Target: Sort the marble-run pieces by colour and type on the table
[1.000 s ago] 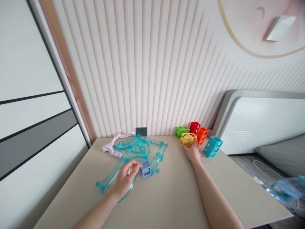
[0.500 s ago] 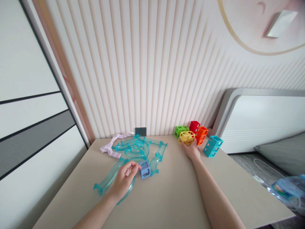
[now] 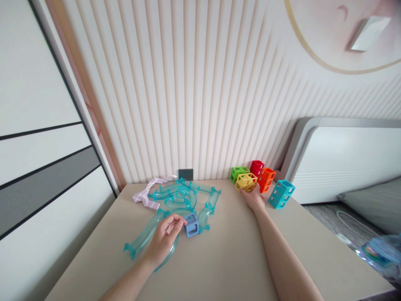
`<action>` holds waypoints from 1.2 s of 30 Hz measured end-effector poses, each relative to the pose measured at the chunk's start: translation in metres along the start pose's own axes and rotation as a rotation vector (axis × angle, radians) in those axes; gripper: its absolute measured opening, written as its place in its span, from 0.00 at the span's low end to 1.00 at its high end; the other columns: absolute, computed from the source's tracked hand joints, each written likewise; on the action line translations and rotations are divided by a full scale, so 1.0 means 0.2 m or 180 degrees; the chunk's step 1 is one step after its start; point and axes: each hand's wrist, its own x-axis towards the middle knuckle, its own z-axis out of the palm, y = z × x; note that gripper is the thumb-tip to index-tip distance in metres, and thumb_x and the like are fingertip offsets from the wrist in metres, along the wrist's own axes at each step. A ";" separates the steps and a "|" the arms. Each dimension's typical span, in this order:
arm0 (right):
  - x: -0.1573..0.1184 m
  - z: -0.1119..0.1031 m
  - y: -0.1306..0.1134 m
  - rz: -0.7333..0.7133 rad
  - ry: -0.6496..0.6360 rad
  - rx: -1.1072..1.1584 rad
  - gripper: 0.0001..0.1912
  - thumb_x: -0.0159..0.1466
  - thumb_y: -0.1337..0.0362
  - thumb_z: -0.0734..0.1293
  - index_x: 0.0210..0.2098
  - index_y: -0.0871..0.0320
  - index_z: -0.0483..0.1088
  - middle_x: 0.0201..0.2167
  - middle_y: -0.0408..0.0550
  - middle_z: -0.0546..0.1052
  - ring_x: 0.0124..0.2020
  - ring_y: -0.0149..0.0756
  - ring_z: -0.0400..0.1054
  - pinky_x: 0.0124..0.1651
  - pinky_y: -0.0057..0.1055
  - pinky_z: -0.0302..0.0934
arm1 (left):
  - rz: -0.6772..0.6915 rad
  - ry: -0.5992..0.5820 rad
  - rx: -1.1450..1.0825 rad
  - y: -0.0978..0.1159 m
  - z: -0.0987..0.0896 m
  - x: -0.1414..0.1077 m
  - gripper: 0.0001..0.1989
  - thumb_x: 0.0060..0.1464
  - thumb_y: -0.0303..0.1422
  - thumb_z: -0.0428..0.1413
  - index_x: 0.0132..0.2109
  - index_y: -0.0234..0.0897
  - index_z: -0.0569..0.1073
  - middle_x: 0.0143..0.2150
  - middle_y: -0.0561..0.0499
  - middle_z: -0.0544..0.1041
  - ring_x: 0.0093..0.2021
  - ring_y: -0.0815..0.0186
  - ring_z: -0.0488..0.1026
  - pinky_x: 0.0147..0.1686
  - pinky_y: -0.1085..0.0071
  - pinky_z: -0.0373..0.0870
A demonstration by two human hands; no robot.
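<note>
My left hand (image 3: 167,236) is closed, fingertips pressed together at the left side of a blue-violet open-frame cube (image 3: 191,226). Translucent teal track pieces (image 3: 142,237) lie under and behind that hand. On the right, my right hand (image 3: 253,197) grips the near side of a yellow open-frame block (image 3: 246,181); part of its fingers is hidden. Green (image 3: 239,172), red (image 3: 257,167) and orange (image 3: 267,179) blocks stand behind and beside the yellow one. A teal block (image 3: 281,194) stands upright to the right of my right hand.
A pale purple striped piece (image 3: 146,195) lies at the back left of the beige table (image 3: 219,263). A black socket (image 3: 186,174) is on the ribbed wall behind. Right of the table are a headboard (image 3: 351,154) and a clear plastic bottle (image 3: 380,253).
The whole view has shifted slightly. Both hands stay at the same blocks, with no clear movement of either block.
</note>
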 end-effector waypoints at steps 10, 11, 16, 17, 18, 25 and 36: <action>0.01 0.01 0.01 -0.0018 0.0028 0.0049 0.51 0.58 0.40 0.68 0.70 0.60 0.47 0.62 0.64 0.70 0.60 0.58 0.69 0.59 0.50 0.62 | -0.0012 -0.0025 0.0009 -0.01 0.00 0.00 0.16 0.61 0.47 0.56 0.39 0.38 0.77 0.40 0.47 0.81 0.45 0.57 0.77 0.49 0.66 0.70; 0.01 0.01 0.00 -0.0020 0.0026 0.0046 0.51 0.58 0.40 0.68 0.70 0.60 0.47 0.62 0.65 0.70 0.60 0.58 0.69 0.60 0.50 0.62 | -0.0012 -0.0026 0.0007 0.00 0.00 0.00 0.16 0.61 0.47 0.56 0.39 0.38 0.77 0.40 0.47 0.81 0.45 0.57 0.77 0.49 0.66 0.70; 0.02 0.01 0.01 -0.0016 0.0006 0.0017 0.51 0.57 0.39 0.67 0.70 0.59 0.48 0.62 0.65 0.71 0.60 0.60 0.68 0.60 0.49 0.62 | -0.0003 -0.0021 0.0029 0.00 0.00 0.00 0.16 0.61 0.47 0.56 0.38 0.39 0.77 0.38 0.48 0.80 0.45 0.58 0.77 0.48 0.67 0.70; 0.02 0.01 0.01 -0.0010 0.0004 0.0008 0.51 0.57 0.39 0.67 0.70 0.59 0.48 0.62 0.64 0.71 0.60 0.60 0.68 0.60 0.49 0.62 | -0.0004 -0.0021 0.0037 0.00 0.00 0.00 0.16 0.61 0.47 0.56 0.38 0.39 0.77 0.38 0.48 0.80 0.45 0.58 0.77 0.48 0.67 0.70; 0.02 0.02 0.01 -0.0001 0.0003 -0.0001 0.52 0.57 0.38 0.67 0.70 0.59 0.47 0.61 0.64 0.71 0.59 0.60 0.69 0.59 0.49 0.62 | -0.0004 -0.0024 0.0037 0.00 0.00 0.00 0.16 0.61 0.47 0.56 0.38 0.39 0.77 0.38 0.48 0.80 0.45 0.58 0.77 0.48 0.67 0.70; 0.02 0.02 0.02 0.0036 -0.0002 -0.0052 0.53 0.57 0.38 0.67 0.70 0.59 0.45 0.60 0.63 0.72 0.58 0.58 0.70 0.58 0.47 0.64 | 0.0010 -0.0041 0.0036 0.00 0.00 0.01 0.16 0.61 0.47 0.56 0.38 0.39 0.76 0.37 0.49 0.80 0.45 0.58 0.76 0.48 0.67 0.70; -0.03 0.04 0.00 -0.0250 0.0168 -0.0065 0.56 0.59 0.40 0.66 0.72 0.66 0.39 0.67 0.70 0.63 0.66 0.60 0.60 0.65 0.49 0.55 | 0.0090 -0.0109 0.0306 0.03 0.00 -0.01 0.16 0.63 0.47 0.53 0.39 0.40 0.76 0.40 0.47 0.80 0.47 0.57 0.77 0.50 0.67 0.70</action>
